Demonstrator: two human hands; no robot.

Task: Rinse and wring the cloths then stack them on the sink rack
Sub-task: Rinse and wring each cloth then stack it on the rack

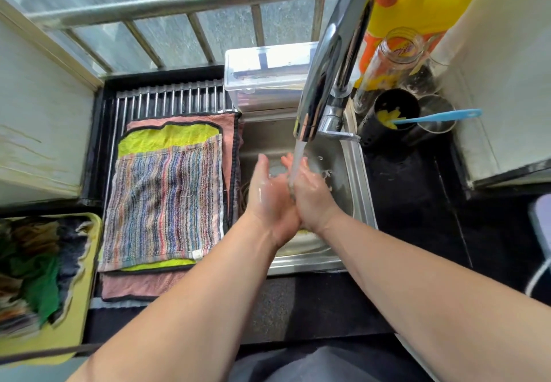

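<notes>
Head view, striped cloth [164,202] topmost on rack [170,99], long axis front-to-back

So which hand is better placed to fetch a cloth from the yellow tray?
Probably left: the left hand is nearer the yellow tray; the right hand would have to cross it.
</notes>
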